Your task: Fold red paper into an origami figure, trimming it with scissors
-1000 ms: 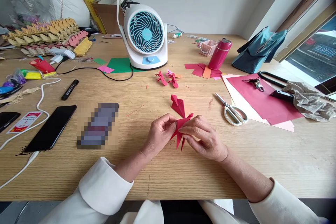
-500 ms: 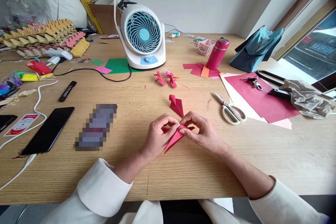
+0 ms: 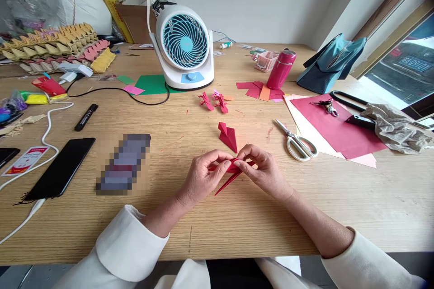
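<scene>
Between both hands, just above the wooden table, is a folded red paper piece [image 3: 228, 184] with a narrow point aimed down and left. My left hand [image 3: 206, 176] pinches its left side between thumb and fingers. From the other side my right hand [image 3: 259, 170] pinches it too, thumb against the centre, with a red tip showing past the fingers. The fingers hide part of the folds. Just beyond the hands lies another folded red paper piece [image 3: 227, 137]. Farther back sit small red folded paper figures [image 3: 222, 103].
White-handled scissors [image 3: 298, 142] lie to the right, by red paper sheets [image 3: 334, 126] with keys on top. A fan [image 3: 186, 47] and a pink bottle [image 3: 282, 69] stand behind. To the left are a black phone [image 3: 63, 169], a marker [image 3: 86, 117] and a white cable [image 3: 50, 122].
The held paper has turned: its broad red face showed before, and now a thin, narrow point shows below the fingers. Both hands stay close together, pinching it.
</scene>
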`<state>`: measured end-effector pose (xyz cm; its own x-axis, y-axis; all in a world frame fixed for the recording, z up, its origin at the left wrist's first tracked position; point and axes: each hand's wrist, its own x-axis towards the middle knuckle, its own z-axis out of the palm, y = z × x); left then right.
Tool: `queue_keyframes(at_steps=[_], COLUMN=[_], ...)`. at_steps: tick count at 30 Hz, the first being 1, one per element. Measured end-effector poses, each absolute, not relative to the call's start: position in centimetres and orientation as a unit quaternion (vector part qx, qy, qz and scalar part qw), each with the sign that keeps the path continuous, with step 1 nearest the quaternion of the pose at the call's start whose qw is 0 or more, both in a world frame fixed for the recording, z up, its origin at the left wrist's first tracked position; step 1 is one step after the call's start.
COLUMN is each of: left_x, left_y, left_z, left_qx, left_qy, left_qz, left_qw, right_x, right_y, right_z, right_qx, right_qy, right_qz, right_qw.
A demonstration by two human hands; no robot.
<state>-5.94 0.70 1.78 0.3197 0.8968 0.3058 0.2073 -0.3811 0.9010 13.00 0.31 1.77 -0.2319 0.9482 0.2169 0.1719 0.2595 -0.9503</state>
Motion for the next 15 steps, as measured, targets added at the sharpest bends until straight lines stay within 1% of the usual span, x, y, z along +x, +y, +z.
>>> queue_keyframes(at_steps=[7, 15], left_x=[-6.01, -6.12], left_y=[0.7, 0.58], left_z=[1.12, 0.97], left_qx=[0.753, 0.756], left_qy=[0.379, 0.389], left_qz=[0.458, 0.478], left_qw=[0.284, 0.223], right_x=[12.95, 13.15], right_y=[0.42, 0.62], right_z=[1.94, 1.18], right_qx=[-0.413, -0.404], right_qy=[-0.664, -0.624], right_qz=[0.417, 0.434], right_qw=[0.463, 0.509])
